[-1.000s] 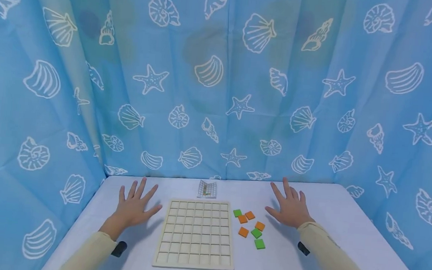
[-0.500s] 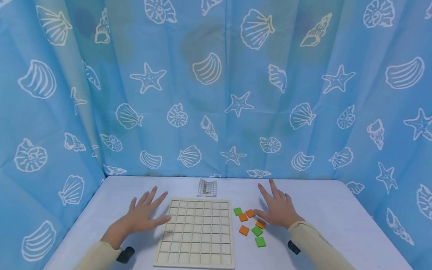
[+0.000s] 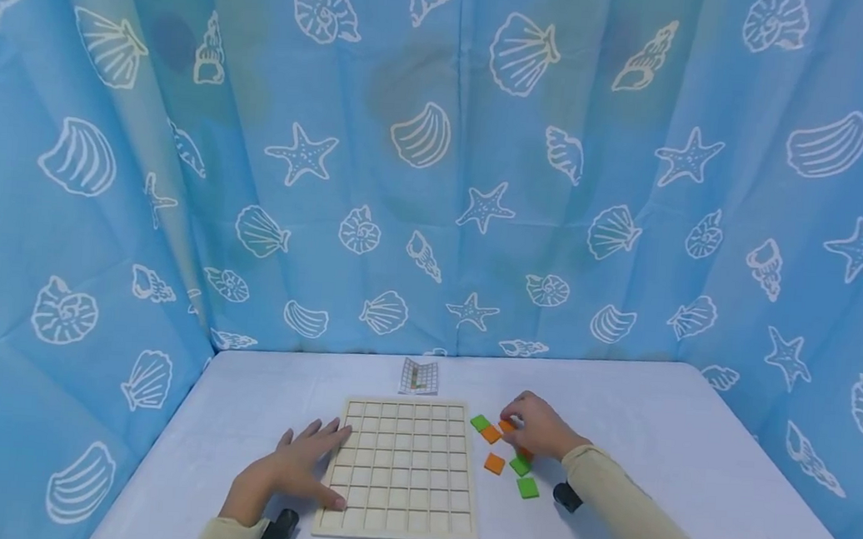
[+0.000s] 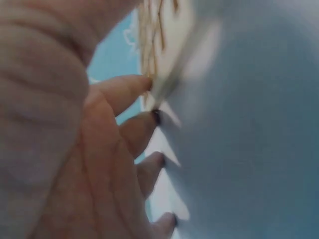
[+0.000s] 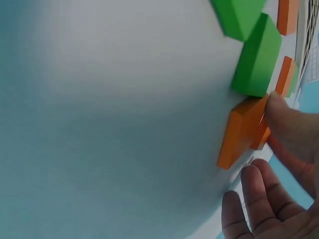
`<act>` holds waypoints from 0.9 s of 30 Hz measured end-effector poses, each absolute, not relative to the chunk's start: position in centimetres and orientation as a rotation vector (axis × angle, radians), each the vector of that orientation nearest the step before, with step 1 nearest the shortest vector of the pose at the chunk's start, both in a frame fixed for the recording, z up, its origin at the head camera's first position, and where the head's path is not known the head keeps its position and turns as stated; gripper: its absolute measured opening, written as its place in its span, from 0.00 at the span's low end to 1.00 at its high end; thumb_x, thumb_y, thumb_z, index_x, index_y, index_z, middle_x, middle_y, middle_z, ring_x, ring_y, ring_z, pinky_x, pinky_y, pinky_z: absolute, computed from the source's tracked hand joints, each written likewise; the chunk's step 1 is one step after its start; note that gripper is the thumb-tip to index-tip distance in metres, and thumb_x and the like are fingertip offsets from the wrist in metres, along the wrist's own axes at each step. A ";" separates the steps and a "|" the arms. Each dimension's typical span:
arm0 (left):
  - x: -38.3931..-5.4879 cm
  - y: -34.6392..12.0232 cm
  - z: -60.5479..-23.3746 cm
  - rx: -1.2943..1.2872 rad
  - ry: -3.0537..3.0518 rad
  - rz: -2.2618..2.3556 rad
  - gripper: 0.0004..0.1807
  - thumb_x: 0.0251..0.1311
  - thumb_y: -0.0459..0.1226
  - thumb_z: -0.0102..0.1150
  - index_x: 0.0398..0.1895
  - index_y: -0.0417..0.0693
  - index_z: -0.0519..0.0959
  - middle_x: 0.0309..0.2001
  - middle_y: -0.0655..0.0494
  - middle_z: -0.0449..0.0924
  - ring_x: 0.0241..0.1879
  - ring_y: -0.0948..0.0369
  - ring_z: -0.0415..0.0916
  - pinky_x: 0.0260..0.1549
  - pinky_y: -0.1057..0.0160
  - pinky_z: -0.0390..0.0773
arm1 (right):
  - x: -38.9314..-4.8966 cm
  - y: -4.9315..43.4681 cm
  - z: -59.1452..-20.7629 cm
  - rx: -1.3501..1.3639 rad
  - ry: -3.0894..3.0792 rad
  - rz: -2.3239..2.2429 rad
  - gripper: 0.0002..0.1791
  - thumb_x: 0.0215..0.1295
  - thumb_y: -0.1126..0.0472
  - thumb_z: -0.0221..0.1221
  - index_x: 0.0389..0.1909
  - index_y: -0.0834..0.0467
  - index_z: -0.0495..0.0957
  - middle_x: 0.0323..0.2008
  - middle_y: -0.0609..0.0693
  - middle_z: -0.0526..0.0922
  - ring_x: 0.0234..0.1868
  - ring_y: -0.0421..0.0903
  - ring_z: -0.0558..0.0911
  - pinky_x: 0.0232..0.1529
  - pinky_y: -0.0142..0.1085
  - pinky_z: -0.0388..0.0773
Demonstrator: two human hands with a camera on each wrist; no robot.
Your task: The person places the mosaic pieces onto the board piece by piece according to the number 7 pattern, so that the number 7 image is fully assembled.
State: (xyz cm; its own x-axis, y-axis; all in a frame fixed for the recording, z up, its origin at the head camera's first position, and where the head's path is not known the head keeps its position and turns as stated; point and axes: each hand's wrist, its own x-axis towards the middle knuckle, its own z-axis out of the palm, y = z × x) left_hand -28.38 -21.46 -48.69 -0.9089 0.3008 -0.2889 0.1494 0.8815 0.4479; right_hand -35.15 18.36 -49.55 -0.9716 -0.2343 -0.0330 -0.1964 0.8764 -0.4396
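Note:
My left hand (image 3: 290, 470) lies with fingers spread at the left edge of a cream grid board (image 3: 404, 471), thumb and fingertips over its rim. In the left wrist view, the fingertips (image 4: 157, 117) reach the board's side. My right hand (image 3: 545, 428) pinches an orange square tile (image 3: 506, 426) between thumb and index finger, low over the table. The other right fingers (image 5: 252, 181) are loosely curled. Close under that hand lies another orange tile (image 5: 240, 132), partly covered in the head view, beside a green tile (image 3: 520, 466).
Between board and right hand lie loose tiles: a green tile (image 3: 480, 423) against an orange tile (image 3: 491, 434), an orange tile (image 3: 494, 463) and a nearer green tile (image 3: 528, 487). A folded grid card (image 3: 419, 377) stands behind the board. A shell-patterned curtain (image 3: 438, 178) surrounds the white table (image 3: 689, 454).
My left hand has come down and right onto the board's left edge. My right hand has moved left and down to the tiles, its spread fingers closing on an orange one.

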 end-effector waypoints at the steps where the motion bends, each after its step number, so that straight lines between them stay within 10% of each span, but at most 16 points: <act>1: -28.4 -21.4 -48.6 0.327 2.691 0.605 0.65 0.31 0.65 0.77 0.76 0.53 0.59 0.78 0.46 0.51 0.78 0.40 0.40 0.70 0.26 0.34 | -35.3 18.4 -49.5 -0.319 2.955 -0.694 0.11 0.56 0.60 0.72 0.41 0.55 0.86 0.42 0.50 0.78 0.43 0.45 0.76 0.55 0.45 0.81; 14: -28.8 -21.6 -49.4 0.320 2.699 0.623 0.65 0.31 0.65 0.77 0.76 0.55 0.59 0.79 0.47 0.52 0.78 0.41 0.40 0.71 0.27 0.34 | -37.5 18.7 -48.3 -0.269 2.888 -0.732 0.12 0.58 0.63 0.70 0.31 0.57 0.73 0.29 0.50 0.76 0.29 0.46 0.74 0.30 0.34 0.74; 27: -28.6 -21.1 -49.5 0.296 2.751 0.581 0.65 0.29 0.66 0.77 0.76 0.57 0.60 0.79 0.50 0.51 0.78 0.43 0.41 0.72 0.29 0.36 | -38.4 12.0 -46.2 -0.328 2.862 -0.963 0.05 0.60 0.69 0.63 0.37 0.60 0.81 0.36 0.52 0.82 0.35 0.45 0.79 0.39 0.39 0.81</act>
